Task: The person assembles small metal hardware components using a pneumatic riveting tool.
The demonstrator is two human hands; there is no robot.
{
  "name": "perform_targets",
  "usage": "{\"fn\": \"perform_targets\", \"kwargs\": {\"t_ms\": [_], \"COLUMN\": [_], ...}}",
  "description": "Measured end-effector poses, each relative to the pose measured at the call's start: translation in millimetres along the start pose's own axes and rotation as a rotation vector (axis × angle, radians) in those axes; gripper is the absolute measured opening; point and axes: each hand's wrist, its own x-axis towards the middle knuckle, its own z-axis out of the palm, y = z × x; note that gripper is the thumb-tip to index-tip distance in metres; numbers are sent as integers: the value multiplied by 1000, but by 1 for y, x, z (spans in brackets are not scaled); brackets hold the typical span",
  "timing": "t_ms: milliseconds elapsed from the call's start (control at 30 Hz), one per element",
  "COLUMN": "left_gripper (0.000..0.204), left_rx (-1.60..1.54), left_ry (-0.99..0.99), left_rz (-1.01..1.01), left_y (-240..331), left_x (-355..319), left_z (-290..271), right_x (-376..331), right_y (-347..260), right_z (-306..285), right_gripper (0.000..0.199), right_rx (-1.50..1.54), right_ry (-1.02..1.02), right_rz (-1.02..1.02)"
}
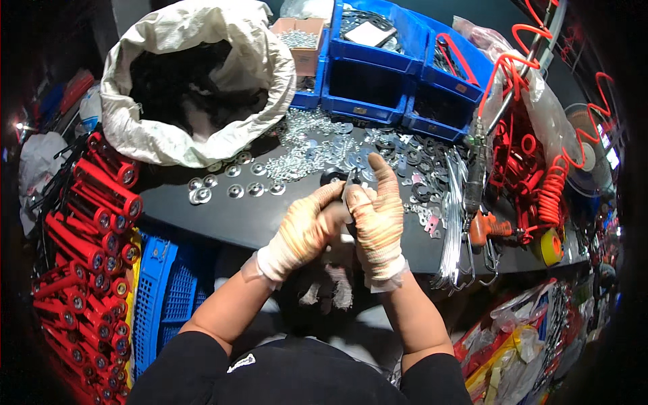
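White sack (pixel 169 128) holds black parts; blue bins (pixel 378 94) behind.

The small dark part (pixel 347 181) pinched between the gloved left hand (pixel 305 233) and right hand (pixel 378 226) is mostly covered by the fingers (pixel 329 196), so its shape cannot be told. What lies inside the white sack (pixel 196 81) at far left shows only as a dark mass, and the contents of the front blue bins (pixel 368 84) are lost in shadow. The loose metal bits (pixel 310 145) on the dark surface (pixel 229 216) are too small to sort by kind, and the red tubes (pixel 88 223) at left fade into the dark rim.
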Motion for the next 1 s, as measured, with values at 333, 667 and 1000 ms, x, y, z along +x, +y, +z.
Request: {"fn": "perform_targets", "kwargs": {"t_ms": [333, 667, 1000], "left_gripper": [49, 62, 65], "left_rx": [318, -83, -329], "left_ry": [-26, -205, -125], "left_rz": [101, -57, -283], "left_y": [4, 34, 27], "left_x": [-7, -10, -10], "left_z": [-19, 38, 18], "right_x": [-42, -67, -135], "right_y": [-83, -75, -63], "right_z": [-201, -206, -113], "right_gripper": [49, 55, 36], "right_rx": [-1896, -1432, -177], "right_ry": [198, 196, 224], "right_rz": [383, 273, 322]}}
